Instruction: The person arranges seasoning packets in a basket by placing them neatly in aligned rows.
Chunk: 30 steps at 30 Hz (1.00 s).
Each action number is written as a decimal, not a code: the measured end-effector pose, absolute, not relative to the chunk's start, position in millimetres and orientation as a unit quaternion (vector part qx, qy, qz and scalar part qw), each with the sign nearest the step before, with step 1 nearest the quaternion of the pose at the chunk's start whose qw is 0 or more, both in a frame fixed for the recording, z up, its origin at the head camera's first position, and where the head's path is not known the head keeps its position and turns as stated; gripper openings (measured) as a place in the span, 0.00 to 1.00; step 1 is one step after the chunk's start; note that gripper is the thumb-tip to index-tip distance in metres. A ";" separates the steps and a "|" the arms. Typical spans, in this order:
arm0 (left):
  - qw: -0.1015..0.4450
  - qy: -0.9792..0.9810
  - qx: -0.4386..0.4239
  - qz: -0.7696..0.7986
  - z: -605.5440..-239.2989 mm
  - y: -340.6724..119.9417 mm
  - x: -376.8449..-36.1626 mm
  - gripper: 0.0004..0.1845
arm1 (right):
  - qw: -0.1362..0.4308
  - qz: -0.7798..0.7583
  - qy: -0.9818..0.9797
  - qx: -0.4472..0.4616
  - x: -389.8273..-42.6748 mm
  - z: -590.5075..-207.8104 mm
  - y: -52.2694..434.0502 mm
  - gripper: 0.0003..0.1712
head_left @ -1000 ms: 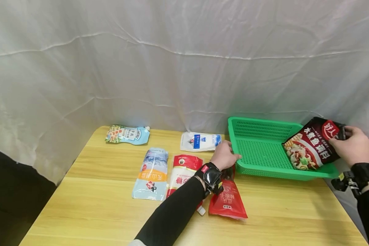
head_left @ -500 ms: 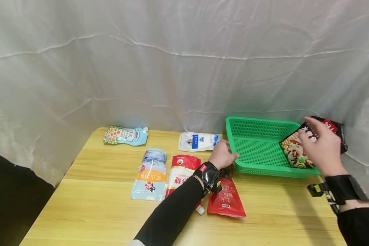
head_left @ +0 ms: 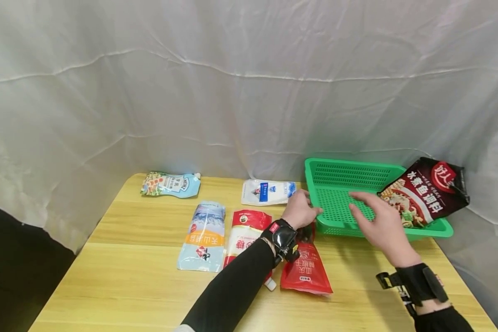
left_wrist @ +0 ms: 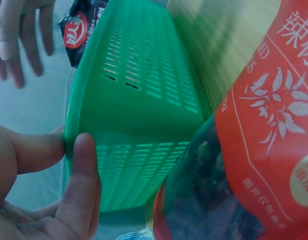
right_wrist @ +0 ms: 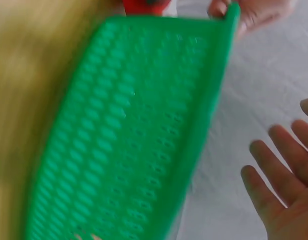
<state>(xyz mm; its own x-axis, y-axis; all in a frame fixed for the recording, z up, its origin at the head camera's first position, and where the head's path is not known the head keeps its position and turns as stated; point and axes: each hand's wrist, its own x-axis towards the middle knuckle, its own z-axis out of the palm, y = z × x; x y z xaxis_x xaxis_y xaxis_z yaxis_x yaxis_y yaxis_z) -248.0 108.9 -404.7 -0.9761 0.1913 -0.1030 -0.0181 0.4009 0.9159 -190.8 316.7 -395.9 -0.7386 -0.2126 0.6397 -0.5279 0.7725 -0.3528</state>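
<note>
My left hand (head_left: 300, 210) pinches the left rim of a green plastic basket (head_left: 348, 165); the left wrist view shows thumb and finger on either side of the rim. Over the basket's front edge hovers my right hand (head_left: 379, 226), fingers spread and holding nothing. A dark red and black seasoning pouch (head_left: 426, 191) leans in the basket's right end, its top sticking out past the rim. Just below my left hand lies a red bag of dried chillies (head_left: 306, 269) on the table, its upper part partly covered by the hand.
On the table (head_left: 128, 267) lie a light blue salt pouch (head_left: 202, 236), a red and white sugar pouch (head_left: 249, 230) partly under my left arm, a white and blue packet (head_left: 269, 192) and a Heinz pouch (head_left: 171, 184). A grey curtain (head_left: 232, 92) hangs behind.
My right hand has let go of the seasoning pouch and moved left toward the basket's front middle. The pouch stays leaning in the basket. My left hand still holds the rim.
</note>
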 end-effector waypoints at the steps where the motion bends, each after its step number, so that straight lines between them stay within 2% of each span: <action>1: 0.096 0.831 0.051 0.545 -404.9 108.8 -248.2 0.36 | 0.288 0.272 -0.895 0.204 -189.0 -399.8 313.5 0.18; 7: 0.095 0.833 0.054 0.542 -406.9 108.9 -249.7 0.35 | 0.234 0.247 -0.919 0.198 -185.8 -415.5 300.9 0.09; 12: 0.093 0.834 0.053 0.542 -406.2 108.5 -249.5 0.34 | 0.218 0.231 -0.925 0.206 -187.3 -424.1 295.4 0.08; 17: 0.093 0.834 0.052 0.541 -405.6 109.0 -249.1 0.33 | 0.204 0.223 -0.932 0.202 -189.4 -435.6 292.5 0.11; 23: 0.080 0.851 0.060 0.515 -404.1 107.0 -248.6 0.32 | 0.222 0.160 -0.944 0.186 -192.1 -447.9 287.3 0.18; 30: 0.076 0.868 0.078 0.484 -401.8 102.6 -248.4 0.29 | 0.256 0.135 -0.941 0.174 -192.5 -453.6 282.5 0.19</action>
